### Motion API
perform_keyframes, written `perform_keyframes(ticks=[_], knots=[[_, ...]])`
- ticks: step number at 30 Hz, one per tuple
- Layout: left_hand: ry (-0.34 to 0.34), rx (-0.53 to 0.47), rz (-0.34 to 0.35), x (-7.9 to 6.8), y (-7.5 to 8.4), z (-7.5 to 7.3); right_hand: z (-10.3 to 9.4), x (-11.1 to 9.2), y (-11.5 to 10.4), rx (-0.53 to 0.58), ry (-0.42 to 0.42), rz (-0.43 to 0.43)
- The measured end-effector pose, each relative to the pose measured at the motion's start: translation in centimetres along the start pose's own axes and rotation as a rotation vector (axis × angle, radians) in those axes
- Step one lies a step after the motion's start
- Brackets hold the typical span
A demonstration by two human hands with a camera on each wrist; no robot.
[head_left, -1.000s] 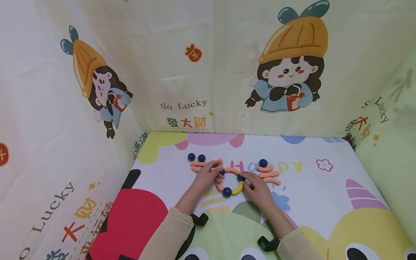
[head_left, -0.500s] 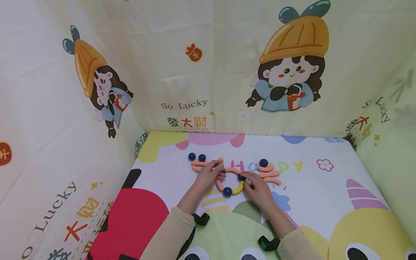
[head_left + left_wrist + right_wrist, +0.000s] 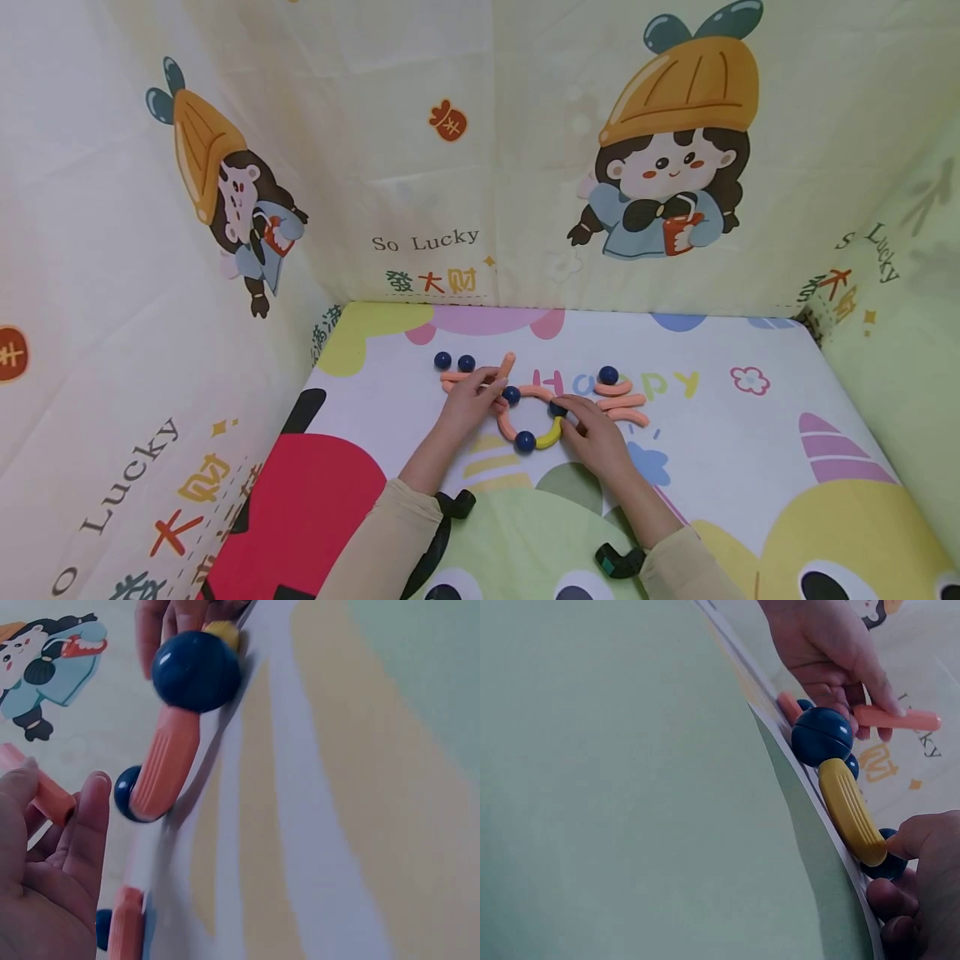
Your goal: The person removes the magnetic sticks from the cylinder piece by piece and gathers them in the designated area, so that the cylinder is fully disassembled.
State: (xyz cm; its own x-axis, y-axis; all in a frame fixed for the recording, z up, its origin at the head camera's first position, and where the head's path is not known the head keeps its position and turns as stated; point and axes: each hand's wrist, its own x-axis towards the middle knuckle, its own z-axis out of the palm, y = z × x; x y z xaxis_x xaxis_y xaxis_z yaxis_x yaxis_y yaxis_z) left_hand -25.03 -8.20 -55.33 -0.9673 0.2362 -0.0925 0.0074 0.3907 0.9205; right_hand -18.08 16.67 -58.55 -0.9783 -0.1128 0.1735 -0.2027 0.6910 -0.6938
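On the table lies a ring of magnetic-looking toy pieces: dark blue balls (image 3: 524,442), curved pink rods (image 3: 506,427) and one curved yellow rod (image 3: 550,435). My left hand (image 3: 467,406) pinches a pink rod (image 3: 922,719) between thumb and fingers. This rod (image 3: 507,364) points up and away, just above the ring's upper-left ball (image 3: 511,395). At the ring's right side my right hand (image 3: 597,437) grips the blue ball (image 3: 886,864) at the end of the yellow rod (image 3: 850,814), thumb on top, fingers curled beneath. Part of that ball is hidden by the fingers.
Two loose blue balls (image 3: 454,362) and some pink rods (image 3: 453,377) lie beyond my left hand. Right of the ring are another blue ball (image 3: 608,375) and several pink rods (image 3: 621,402). Printed cloth walls (image 3: 525,192) enclose the table's back and sides.
My left hand has drawn slightly left off the ring, uncovering its upper-left ball. The pink rod in it has tilted and shows more of its length. My right hand stays put.
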Motion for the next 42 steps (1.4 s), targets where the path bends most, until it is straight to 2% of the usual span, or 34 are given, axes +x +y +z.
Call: perform_keyframes(ticks=[5,11,16,19,26,42], knots=[[0.027,0.126,0.041,-0.1,-0.5,-1.6,0.1,0.1,0.1,-0.014,-0.003,0.015],[0.065,0.294,0.091,-0.8,-1.8,-3.3,0.1,0.1,0.3,0.000,0.019,0.004],[0.060,0.364,0.199,-1.6,-2.9,-4.5,0.1,0.0,0.2,0.005,0.014,0.013],[0.042,0.384,0.231,-2.0,-3.6,-5.2,0.1,0.0,0.2,-0.006,0.003,0.017],[0.071,0.548,0.109,-2.4,-4.7,-6.3,-0.1,0.0,0.3,0.000,-0.010,0.022],[0.054,0.556,0.049,-2.1,-5.0,-6.7,0.0,0.1,0.1,0.025,-0.029,0.062]])
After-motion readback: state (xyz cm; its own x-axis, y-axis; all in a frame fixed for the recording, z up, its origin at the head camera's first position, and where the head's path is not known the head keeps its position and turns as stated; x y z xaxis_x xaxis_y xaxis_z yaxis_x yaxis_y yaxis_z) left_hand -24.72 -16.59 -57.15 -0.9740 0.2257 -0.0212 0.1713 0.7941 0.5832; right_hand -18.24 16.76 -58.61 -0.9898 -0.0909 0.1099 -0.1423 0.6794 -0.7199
